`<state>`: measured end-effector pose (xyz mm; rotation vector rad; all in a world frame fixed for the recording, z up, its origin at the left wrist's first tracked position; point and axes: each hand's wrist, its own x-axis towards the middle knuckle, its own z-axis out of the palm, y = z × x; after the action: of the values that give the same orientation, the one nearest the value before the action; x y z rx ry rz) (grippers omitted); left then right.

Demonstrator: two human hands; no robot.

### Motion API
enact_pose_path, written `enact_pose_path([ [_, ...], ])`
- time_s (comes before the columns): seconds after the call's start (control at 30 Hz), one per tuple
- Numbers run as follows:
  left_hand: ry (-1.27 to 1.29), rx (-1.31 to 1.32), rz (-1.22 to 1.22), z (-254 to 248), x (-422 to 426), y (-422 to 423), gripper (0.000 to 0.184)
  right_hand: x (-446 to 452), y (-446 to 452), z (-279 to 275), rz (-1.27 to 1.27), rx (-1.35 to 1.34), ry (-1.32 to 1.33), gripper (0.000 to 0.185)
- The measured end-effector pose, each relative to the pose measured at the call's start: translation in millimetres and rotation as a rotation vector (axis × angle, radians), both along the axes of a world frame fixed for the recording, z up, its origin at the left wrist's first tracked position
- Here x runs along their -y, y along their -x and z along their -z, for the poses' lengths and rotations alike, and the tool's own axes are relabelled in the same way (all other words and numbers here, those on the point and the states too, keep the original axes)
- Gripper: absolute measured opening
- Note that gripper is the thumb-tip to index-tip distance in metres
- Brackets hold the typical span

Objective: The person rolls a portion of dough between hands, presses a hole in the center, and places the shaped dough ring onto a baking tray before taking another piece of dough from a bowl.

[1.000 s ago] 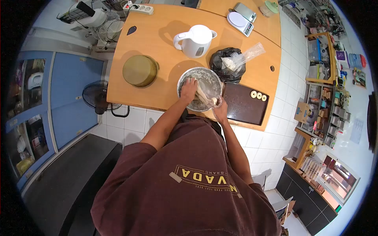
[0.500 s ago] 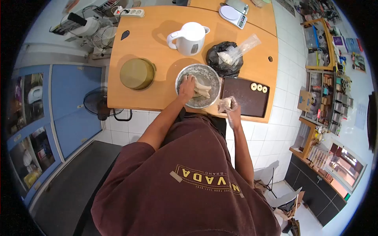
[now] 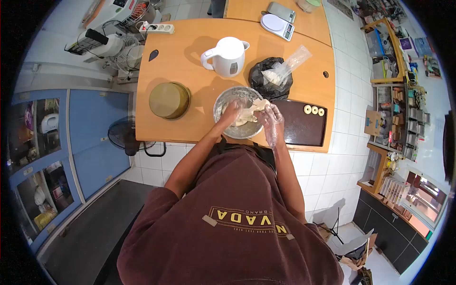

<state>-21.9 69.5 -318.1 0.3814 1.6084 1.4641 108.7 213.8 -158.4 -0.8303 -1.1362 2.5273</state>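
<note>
A metal mixing bowl (image 3: 219,98) at the table's front edge holds pale dough (image 3: 246,115), part of it pulled up toward the rim on the right. My left hand (image 3: 231,113), blurred by motion, is in the bowl, closed on the left part of the dough. My right hand (image 3: 273,121) wears a clear plastic glove and grips the raised end of the dough at the bowl's right rim. Beside this hand lies a dark baking tray (image 3: 299,128) with three small dough rings (image 3: 314,110) in its far right corner.
Behind the bowl are a white electric kettle (image 3: 229,58) and a black plastic bag (image 3: 260,76) with a clear bag (image 3: 292,61) of white stuff on it. A brass-coloured round pot (image 3: 167,100) stands left. Digital scales (image 3: 277,24) and a power strip (image 3: 159,29) are farther back.
My right hand has moved left from the tray's near corner to the bowl and now grips dough there. Dough is lifted and stretched between my hands. The view has shifted slightly.
</note>
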Motion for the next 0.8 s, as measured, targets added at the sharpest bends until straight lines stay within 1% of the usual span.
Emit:
enact_pose_path([
  [0.03,-0.155,0.339,-0.121,-44,-4,2,0.073,3,3,0,-0.004,-0.015,-0.008,0.019],
  [0.07,-0.309,0.681,-0.243,-104,-7,0,0.075,10,9,-6,0.012,-0.027,-0.034,0.025],
  [0.1,-0.461,1.025,-0.366,-138,-9,-2,0.079,18,11,-8,-0.054,0.004,-0.202,0.028],
  [0.17,-0.643,0.996,-0.316,-145,-18,-1,0.084,29,15,-10,-0.182,0.066,-0.543,0.036],
  [0.2,-0.735,0.978,-0.285,-149,-22,2,0.087,31,16,-17,-0.23,0.091,-0.769,0.04],
  [0.3,-0.669,0.801,-0.349,-159,-28,5,0.081,36,8,-35,-0.379,0.179,-1.446,0.055],
  [0.33,-0.687,0.833,-0.356,-166,-27,4,0.077,33,9,-34,-0.424,0.122,-1.577,0.058],
  [0.37,-0.66,0.767,-0.333,-167,-25,4,0.076,32,7,-36,-0.456,0.156,-1.636,0.059],
  [0.43,-0.606,0.634,-0.284,-165,-19,4,0.075,32,7,-60,-0.522,0.226,-1.755,0.059],
  [0.57,-0.631,0.565,-0.288,-163,-15,-2,0.068,16,7,-74,-0.512,0.117,-1.747,0.048],
  [0.67,-0.7,0.611,-0.323,-161,-20,-8,0.064,14,13,-82,-0.3,0.0,-1.667,0.031],
  [0.73,-0.75,0.677,-0.375,-159,-25,-9,0.061,11,15,-86,-0.171,0.012,-1.604,0.024],
  [0.77,-0.75,0.693,-0.419,-159,-25,-10,0.061,8,16,-88,-0.108,0.018,-1.571,0.021],
  [0.8,-0.751,0.708,-0.462,-166,-25,-10,0.061,4,15,-92,-0.056,0.008,-1.572,0.023],
])
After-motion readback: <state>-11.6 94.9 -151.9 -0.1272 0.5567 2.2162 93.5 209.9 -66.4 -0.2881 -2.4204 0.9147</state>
